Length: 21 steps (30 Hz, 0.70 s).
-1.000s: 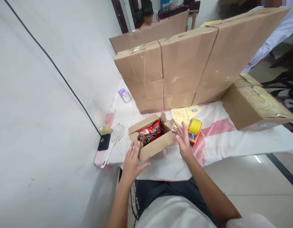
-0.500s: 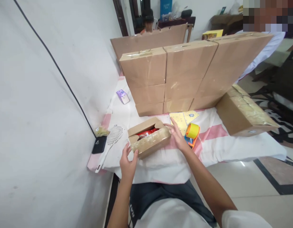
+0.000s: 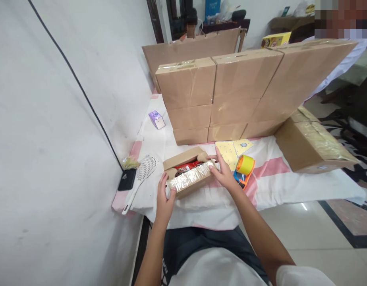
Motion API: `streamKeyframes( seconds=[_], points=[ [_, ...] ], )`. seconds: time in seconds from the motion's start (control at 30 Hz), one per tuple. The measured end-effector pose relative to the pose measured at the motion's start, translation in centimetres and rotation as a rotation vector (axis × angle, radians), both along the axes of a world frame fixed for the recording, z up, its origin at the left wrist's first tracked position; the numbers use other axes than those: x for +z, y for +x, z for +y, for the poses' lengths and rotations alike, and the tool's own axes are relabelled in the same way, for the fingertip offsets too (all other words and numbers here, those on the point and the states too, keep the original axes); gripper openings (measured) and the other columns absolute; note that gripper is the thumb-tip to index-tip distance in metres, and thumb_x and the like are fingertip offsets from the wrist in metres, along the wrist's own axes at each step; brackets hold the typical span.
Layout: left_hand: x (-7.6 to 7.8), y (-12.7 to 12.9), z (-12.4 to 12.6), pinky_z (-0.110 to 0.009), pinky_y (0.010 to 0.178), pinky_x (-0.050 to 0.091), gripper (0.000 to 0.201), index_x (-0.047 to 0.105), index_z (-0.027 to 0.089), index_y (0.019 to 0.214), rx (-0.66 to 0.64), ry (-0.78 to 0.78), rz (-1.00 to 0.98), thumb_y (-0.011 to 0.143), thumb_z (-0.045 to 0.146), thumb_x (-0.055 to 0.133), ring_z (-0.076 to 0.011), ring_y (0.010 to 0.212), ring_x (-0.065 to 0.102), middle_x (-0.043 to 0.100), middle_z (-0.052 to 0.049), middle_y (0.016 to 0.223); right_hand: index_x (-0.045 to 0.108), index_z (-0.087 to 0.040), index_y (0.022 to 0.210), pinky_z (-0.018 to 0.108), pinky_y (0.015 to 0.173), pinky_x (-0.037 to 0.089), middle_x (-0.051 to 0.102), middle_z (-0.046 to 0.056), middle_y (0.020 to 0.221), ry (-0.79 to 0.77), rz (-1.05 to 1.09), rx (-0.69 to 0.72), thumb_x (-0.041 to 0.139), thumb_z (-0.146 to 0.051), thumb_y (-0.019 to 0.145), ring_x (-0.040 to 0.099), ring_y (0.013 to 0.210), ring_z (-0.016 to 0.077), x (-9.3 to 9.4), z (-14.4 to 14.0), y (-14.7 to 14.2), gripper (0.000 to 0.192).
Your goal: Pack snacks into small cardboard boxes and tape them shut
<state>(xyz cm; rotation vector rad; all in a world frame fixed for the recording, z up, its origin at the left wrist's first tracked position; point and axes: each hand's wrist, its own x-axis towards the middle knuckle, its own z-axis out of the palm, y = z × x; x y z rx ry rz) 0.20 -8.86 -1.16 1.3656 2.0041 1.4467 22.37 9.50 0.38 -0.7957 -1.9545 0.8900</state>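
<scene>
Small cardboard box [image 3: 188, 174] sits on white-and-pink cloth [image 3: 269, 178] at near table edge, between both hands. Left hand [image 3: 165, 198] clasps box's left end; right hand [image 3: 223, 172] presses taped front flap [image 3: 192, 177] at right end. Box's long axis runs left-right, right end angled slightly away. Red snack packet [image 3: 188, 167] shows inside. Yellow tape dispenser [image 3: 244, 169] just right of right hand.

The small cardboard box [image 3: 188, 174] is brown with a shiny tape-covered flap; the packet [image 3: 188, 166] inside is red. At its three o'clock lies a yellow-and-orange tape dispenser [image 3: 244, 170]. The table cloth [image 3: 275, 174] is white with pink stripes; at ten o'clock, a white spatula [image 3: 141, 174].
</scene>
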Motion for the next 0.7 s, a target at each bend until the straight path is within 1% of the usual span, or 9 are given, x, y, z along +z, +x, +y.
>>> streamKeyframes(
  seconds=[0.1, 0.2, 0.27, 0.37, 0.47, 0.53, 0.6, 0.67, 0.7],
  points=[
    [0.0, 0.0, -0.1, -0.047, 0.124, 0.032, 0.060, 0.038, 0.030, 0.157, 0.010, -0.023, -0.028, 0.100, 0.039, 0.052, -0.0267, 0.151, 0.037, 0.041, -0.011, 0.162, 0.035, -0.027, 0.160, 0.056, 0.106, 0.044, 0.068, 0.009, 0.111, 0.045, -0.099, 0.034, 0.054, -0.039, 0.097, 0.054, 0.113, 0.0312, 0.1, 0.4, -0.6, 0.067],
    [0.0, -0.3, 0.0, -0.047, 0.123, 0.032, 0.062, 0.035, 0.030, 0.159, 0.006, -0.040, -0.041, 0.100, 0.040, 0.053, -0.0271, 0.151, 0.037, 0.041, -0.011, 0.162, 0.040, -0.023, 0.157, 0.054, 0.104, 0.045, 0.067, 0.010, 0.109, 0.045, -0.098, -0.006, 0.054, -0.037, 0.096, 0.053, 0.112, 0.0319, -0.3, 0.5, -1.1, 0.064],
    [0.0, -0.9, 0.6, -0.048, 0.121, 0.035, 0.069, 0.032, 0.029, 0.160, 0.007, -0.050, -0.072, 0.097, 0.042, 0.057, -0.0289, 0.152, 0.034, 0.036, -0.013, 0.165, 0.039, -0.022, 0.158, 0.054, 0.103, 0.046, 0.067, 0.010, 0.107, 0.038, -0.074, -0.023, 0.053, -0.033, 0.096, 0.053, 0.110, 0.0314, -0.7, 0.4, -1.3, 0.064],
    [-0.2, -2.1, 2.3, -0.049, 0.115, 0.042, 0.094, 0.016, 0.030, 0.164, 0.001, -0.104, -0.211, 0.088, 0.047, 0.069, -0.0322, 0.151, 0.036, 0.030, -0.016, 0.167, 0.032, -0.024, 0.161, 0.053, 0.105, 0.045, 0.067, 0.008, 0.107, 0.046, -0.038, -0.027, 0.049, -0.027, 0.096, 0.052, 0.111, 0.0302, -1.0, 0.3, -1.4, 0.066],
    [-0.5, -3.2, 4.1, -0.046, 0.114, 0.044, 0.110, 0.002, 0.033, 0.165, -0.054, -0.092, -0.281, 0.083, 0.048, 0.074, -0.0310, 0.146, 0.044, 0.035, -0.015, 0.164, 0.021, -0.027, 0.164, 0.053, 0.111, 0.042, 0.057, 0.012, 0.133, 0.054, -0.003, -0.041, 0.049, -0.027, 0.096, 0.050, 0.124, 0.0293, -1.1, 0.2, -1.5, 0.073],
    [-0.3, -3.6, 4.6, -0.045, 0.114, 0.043, 0.103, 0.010, 0.032, 0.165, -0.051, -0.013, -0.196, 0.084, 0.048, 0.072, -0.0300, 0.144, 0.048, 0.045, -0.014, 0.158, 0.012, -0.029, 0.165, 0.054, 0.114, 0.040, 0.041, 0.014, 0.152, 0.044, 0.021, -0.046, 0.051, -0.029, 0.096, 0.047, 0.133, 0.0298, -1.2, 0.0, -1.5, 0.080],
    [0.5, -3.6, 4.4, -0.048, 0.115, 0.041, 0.075, 0.038, 0.029, 0.157, -0.061, 0.041, -0.014, 0.090, 0.045, 0.066, -0.0300, 0.141, 0.050, 0.058, -0.012, 0.146, 0.004, -0.030, 0.166, 0.056, 0.116, 0.038, 0.030, 0.014, 0.162, 0.018, 0.042, -0.037, 0.051, -0.031, 0.097, 0.042, 0.140, 0.0304, -1.3, -0.1, -1.5, 0.084],
    [2.0, -3.0, 3.6, -0.054, 0.118, 0.034, 0.042, 0.063, 0.029, 0.135, -0.097, 0.008, 0.225, 0.095, 0.042, 0.058, -0.0306, 0.136, 0.053, 0.068, -0.009, 0.131, 0.005, -0.030, 0.166, 0.057, 0.119, 0.034, 0.032, 0.014, 0.164, -0.020, 0.053, -0.013, 0.052, -0.034, 0.099, 0.038, 0.146, 0.0299, -1.4, -0.1, -1.6, 0.082],
    [3.0, -2.4, 3.1, -0.058, 0.121, 0.029, 0.033, 0.069, 0.030, 0.126, -0.108, -0.043, 0.353, 0.097, 0.041, 0.057, -0.0313, 0.135, 0.054, 0.070, -0.009, 0.129, 0.009, -0.030, 0.165, 0.056, 0.121, 0.033, 0.036, 0.013, 0.163, -0.039, 0.056, 0.000, 0.052, -0.036, 0.100, 0.037, 0.147, 0.0293, -1.5, 0.0, -1.7, 0.079]
  ],
)
